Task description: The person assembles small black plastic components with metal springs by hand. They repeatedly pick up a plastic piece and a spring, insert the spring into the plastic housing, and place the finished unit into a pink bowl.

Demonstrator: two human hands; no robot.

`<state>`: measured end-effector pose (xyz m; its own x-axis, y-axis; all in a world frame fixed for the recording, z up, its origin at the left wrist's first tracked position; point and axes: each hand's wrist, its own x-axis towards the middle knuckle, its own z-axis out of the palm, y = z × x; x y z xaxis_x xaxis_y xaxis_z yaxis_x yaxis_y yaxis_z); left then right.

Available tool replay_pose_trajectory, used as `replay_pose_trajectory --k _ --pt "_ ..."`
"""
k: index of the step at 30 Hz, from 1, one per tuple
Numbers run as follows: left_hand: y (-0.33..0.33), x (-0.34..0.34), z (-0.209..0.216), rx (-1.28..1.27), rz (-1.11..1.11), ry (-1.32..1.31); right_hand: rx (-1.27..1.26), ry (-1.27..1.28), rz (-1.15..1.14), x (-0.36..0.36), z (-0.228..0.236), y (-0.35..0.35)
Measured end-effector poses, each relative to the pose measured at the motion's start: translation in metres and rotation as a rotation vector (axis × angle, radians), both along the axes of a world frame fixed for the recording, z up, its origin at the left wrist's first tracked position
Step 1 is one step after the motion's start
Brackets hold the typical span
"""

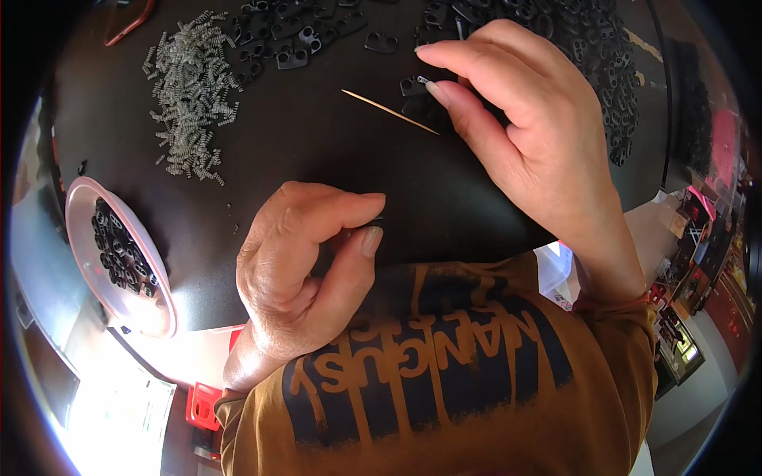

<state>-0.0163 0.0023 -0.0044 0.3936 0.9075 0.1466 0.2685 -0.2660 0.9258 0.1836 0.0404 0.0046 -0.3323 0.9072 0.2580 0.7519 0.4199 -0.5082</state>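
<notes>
My left hand (305, 258) is above the near part of the dark table, its thumb and index fingertip brought close together. A small dark bit shows between those tips, too little to name. Over the far part, my right hand (528, 119) has its thumb and index finger spread apart. Just by the right thumb tip is a small black two-holed plastic piece (410, 86), with a pale metallic bit (423, 80) at its edge. A wooden toothpick (389, 111) lies on the tabletop between the two hands.
A heap of small metal springs (190, 87) lies at the far left. Black plastic pieces (292, 57) spread along the back, with a bigger pile (615, 87) beyond my right hand. At the left edge, a pale bowl (83, 214) contains black parts. A red-edged phone-like object (127, 24) is at the top left.
</notes>
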Motion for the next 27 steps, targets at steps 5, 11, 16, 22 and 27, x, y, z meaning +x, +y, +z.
replay_pose_trajectory --k 5,11,16,22,27 --pt "0.002 -0.001 0.001 0.005 -0.014 -0.002 -0.033 -0.038 0.068 -0.001 -0.001 0.007" --pt "0.001 -0.001 0.001 -0.022 -0.008 -0.019 0.016 0.036 0.083 -0.002 -0.002 0.007" --pt "0.000 -0.001 0.001 -0.033 0.003 -0.024 0.007 0.069 0.074 0.000 -0.002 0.005" --pt "0.000 -0.001 -0.002 -0.020 0.003 -0.040 -0.107 0.234 0.035 0.001 0.004 0.001" --pt "-0.002 -0.002 -0.002 -0.028 0.024 -0.052 -0.304 0.582 0.001 0.006 0.017 -0.004"
